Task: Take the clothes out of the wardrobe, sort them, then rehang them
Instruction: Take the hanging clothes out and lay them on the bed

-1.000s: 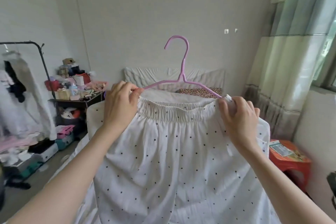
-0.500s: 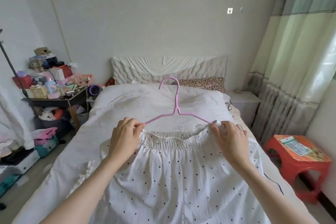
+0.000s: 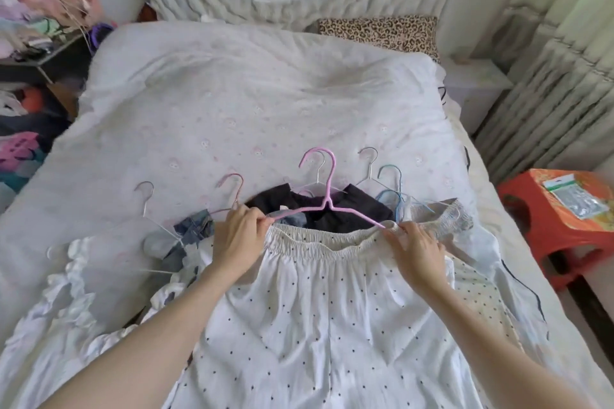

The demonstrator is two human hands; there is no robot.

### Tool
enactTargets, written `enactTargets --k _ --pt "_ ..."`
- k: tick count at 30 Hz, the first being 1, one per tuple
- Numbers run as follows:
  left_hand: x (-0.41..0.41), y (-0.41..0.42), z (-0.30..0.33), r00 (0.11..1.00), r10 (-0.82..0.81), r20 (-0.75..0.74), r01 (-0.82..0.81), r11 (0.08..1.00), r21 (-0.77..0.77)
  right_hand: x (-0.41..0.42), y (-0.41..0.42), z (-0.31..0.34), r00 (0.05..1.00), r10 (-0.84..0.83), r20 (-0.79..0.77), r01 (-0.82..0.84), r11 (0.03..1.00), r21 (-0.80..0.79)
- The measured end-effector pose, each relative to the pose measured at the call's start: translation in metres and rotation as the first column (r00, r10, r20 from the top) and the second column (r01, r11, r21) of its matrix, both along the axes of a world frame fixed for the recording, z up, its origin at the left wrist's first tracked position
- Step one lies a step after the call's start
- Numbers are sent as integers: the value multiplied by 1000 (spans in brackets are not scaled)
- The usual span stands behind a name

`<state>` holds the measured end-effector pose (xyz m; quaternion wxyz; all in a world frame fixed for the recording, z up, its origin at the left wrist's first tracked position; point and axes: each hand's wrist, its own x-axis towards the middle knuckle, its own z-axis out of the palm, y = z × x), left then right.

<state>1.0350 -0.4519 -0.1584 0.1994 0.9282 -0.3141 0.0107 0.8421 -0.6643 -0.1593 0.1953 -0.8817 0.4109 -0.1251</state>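
Both the left hand [image 3: 240,233] and right hand [image 3: 415,247] pinch the white black-dotted elastic-waisted skirt [image 3: 319,302] onto the thin lilac plastic hanger [image 3: 327,206], whose stretched waistband could, I reckon, snap off an end.

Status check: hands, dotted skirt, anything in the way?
Left hand and right hand pinching dotted skirt waistband at pink hanger ends. Skirt over bed. Hangered clothes pile directly underneath.

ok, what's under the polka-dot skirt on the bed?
Past the polka-dot skirt waistband: a black garment, denim, a grey piece, several hangers. How far they run beneath is covered.
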Motion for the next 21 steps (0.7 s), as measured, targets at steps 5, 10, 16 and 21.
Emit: enactTargets --k 5,10,16,21 --pt "28 -28 -56 999 32 -38 -28 994 101 30 -25 -56 999 -22 -31 24 998 65" --pt "31 -32 -97 998 -59 33 58 998 37 39 -30 -95 999 -35 -22 36 998 52" --pt "-48 27 -153 986 -168 -19 168 956 240 -16 30 -151 980 138 -140 -146 988 -50" --pt "-141 101 -182 968 -189 -164 244 860 449 -87 100 -185 905 242 -350 -256 967 7"
